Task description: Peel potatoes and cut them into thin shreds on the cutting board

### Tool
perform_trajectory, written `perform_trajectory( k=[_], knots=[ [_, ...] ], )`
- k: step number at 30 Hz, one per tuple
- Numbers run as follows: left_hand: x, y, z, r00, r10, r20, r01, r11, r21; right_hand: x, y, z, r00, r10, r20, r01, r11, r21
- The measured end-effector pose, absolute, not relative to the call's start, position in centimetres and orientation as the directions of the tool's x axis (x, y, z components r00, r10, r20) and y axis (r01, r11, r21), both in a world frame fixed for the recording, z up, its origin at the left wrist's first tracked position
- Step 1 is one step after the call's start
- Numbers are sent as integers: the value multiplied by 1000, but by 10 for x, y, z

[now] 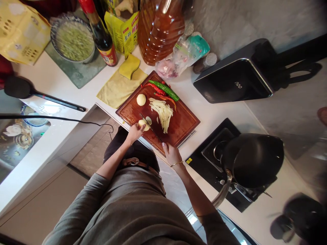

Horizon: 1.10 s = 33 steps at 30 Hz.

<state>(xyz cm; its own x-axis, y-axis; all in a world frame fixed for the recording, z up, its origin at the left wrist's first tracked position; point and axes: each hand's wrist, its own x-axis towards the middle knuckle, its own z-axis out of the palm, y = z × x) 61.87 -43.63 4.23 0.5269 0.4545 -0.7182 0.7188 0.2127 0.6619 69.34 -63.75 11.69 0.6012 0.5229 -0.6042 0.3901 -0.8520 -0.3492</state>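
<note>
My left hand [136, 132] is closed around a peeled potato [143, 125] near the front edge of the brown cutting board [182, 126]. In my right hand [171, 153] is the handle of a kitchen knife [154, 131], its thin blade reaching across to the potato. A pale cut slice [148, 120] lies against the blade's far side. Beyond it sits another peeled piece of potato [141, 99], with a pile of pale cut strips [163, 114] to its right. Red chillies [157, 89] and a long green pepper [165, 89] lie along the board's back edge.
A black knife block [235, 81] stands behind the board, and a wok [255, 160] rests on the stove [218, 149] at right. Yellow cloths [114, 88], a sauce bottle [104, 44], a large oil bottle [160, 34] and a bowl [73, 39] line the back. A black spatula [56, 100] lies left.
</note>
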Motion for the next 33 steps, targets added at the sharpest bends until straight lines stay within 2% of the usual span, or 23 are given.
perform_trajectory(
  k=[9, 15, 17, 26, 33],
  knots=[
    [618, -436, 42, 531, 453, -716, 710, 223, 668, 695, -641, 117, 574, 543, -613, 333, -839, -431],
    [618, -436, 39, 546, 460, -700, 690, 227, 688, 698, -625, 92, 560, 457, -691, 390, -881, -266],
    [618, -436, 38, 552, 468, -690, 690, 209, 693, 697, -625, 85, 575, 446, -686, 392, -886, -247],
    [615, -436, 34, 560, 478, -677, 697, 170, 696, 688, -635, 104, 633, 498, -592, 391, -867, -310],
    [614, -436, 33, 566, 484, -668, 673, 196, 713, 688, -637, 115, 620, 512, -594, 383, -859, -341]
  ],
)
